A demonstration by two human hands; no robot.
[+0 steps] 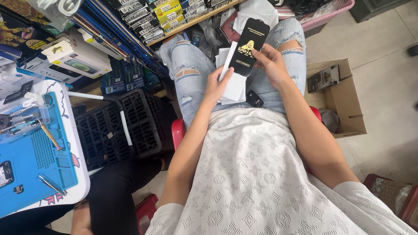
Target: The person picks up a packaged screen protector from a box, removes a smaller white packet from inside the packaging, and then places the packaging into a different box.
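Over the lap in ripped light-blue jeans (191,74), left hand (216,86) clamped on a stack of white paper sleeves (234,85), right hand (272,64) pinching the flat black rectangular screen-protector packet (249,47) on top, small black key fob (254,99) just below, brown cardboard box (344,102) on floor at right.

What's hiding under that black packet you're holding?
Under the black packet lies a stack of white sleeves, gripped by the left hand; the right hand holds the packet's edge. Below are the jeans. The packet covers the stack's top, so that part is hidden.
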